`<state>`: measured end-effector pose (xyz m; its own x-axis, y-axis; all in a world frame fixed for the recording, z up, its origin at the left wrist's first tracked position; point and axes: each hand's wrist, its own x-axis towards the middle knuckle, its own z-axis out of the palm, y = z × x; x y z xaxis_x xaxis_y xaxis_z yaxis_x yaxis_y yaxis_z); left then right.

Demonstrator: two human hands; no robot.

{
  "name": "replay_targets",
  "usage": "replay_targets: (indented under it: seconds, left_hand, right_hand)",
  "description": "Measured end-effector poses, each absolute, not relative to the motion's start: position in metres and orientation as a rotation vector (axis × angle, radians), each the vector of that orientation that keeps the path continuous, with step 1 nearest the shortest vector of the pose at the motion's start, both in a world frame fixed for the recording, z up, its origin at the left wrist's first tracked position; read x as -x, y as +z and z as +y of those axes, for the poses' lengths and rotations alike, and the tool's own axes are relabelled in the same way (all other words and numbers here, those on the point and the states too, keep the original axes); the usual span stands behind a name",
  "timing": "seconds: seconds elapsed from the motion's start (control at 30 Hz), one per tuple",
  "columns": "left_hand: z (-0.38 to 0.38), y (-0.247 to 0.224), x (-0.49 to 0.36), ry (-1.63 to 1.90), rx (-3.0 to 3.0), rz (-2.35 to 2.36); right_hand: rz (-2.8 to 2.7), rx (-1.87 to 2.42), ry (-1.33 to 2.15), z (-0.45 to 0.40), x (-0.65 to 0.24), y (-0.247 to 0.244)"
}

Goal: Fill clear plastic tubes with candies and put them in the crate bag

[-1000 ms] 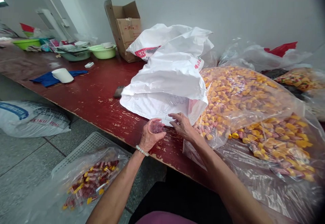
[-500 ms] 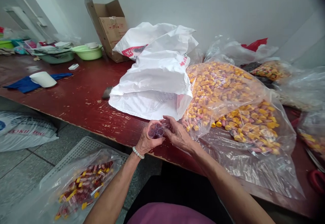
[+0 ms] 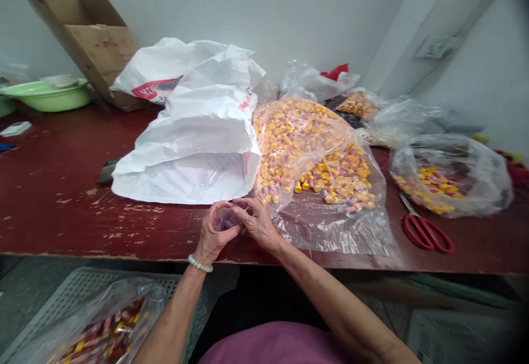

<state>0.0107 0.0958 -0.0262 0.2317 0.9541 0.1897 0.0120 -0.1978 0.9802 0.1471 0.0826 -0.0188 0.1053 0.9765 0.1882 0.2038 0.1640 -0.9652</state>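
In my left hand (image 3: 209, 236), fingers curl around several short, clear plastic tubes (image 3: 224, 218), their round open ends facing up. My right hand (image 3: 259, 225) meets it from the right, thumb and fingers closed at the edge of the bunch on what looks like one clear tube, partly hidden by the fingers. Just beyond both hands lies a white woven sack (image 3: 185, 179), its mouth facing me, with some clear tubes (image 3: 217, 168) inside. To the right spreads a large clear bag (image 3: 343, 237) full of small yellow-capped pieces (image 3: 297, 132).
Red-handled scissors (image 3: 427, 233) and a smaller clear bag (image 3: 487, 188) lie on the red table (image 3: 61, 210) at right. Back left are a cardboard box (image 3: 101, 50) and a green basin (image 3: 53, 97). Below the table edge, a bag of yellow-capped tubes (image 3: 111, 328) rests on a crate (image 3: 78, 287).
The view has swung right, bringing the scissors and the smaller bag into sight. Both hands stay together at the tubes, with the right fingers drawn closer over them.
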Motion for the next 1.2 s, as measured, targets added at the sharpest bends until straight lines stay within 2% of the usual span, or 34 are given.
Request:
replay_targets:
  seconds: [0.2,0.53,0.7,0.9,1.1,1.2]
  left_hand:
    - [0.089,-0.028,-0.021,1.157,-1.2,0.843]
    - [0.088,-0.029,-0.031,1.26,-1.13,1.039]
    - [0.084,-0.026,-0.022,1.205,-1.06,1.049]
    - [0.082,-0.029,-0.021,1.193,-1.181,1.082]
    - [0.082,-0.031,-0.021,1.215,-1.362,1.127]
    - [0.081,-0.033,-0.02,1.22,-1.424,1.148]
  right_hand:
    - [-1.401,1.237,0.851,0.072,-0.159,-0.014]
    - [-1.615,1.197,0.533,0.038,-0.196,0.023]
    - [-1.396,1.787,0.133,0.059,-0.278,0.006]
    - [-1.397,1.986,-0.108,0.104,-0.342,-0.026]
    - [-1.336,2.159,-0.287,0.091,-0.39,-0.024]
    - [-1.368,2.217,-0.377,0.085,-0.383,-0.027]
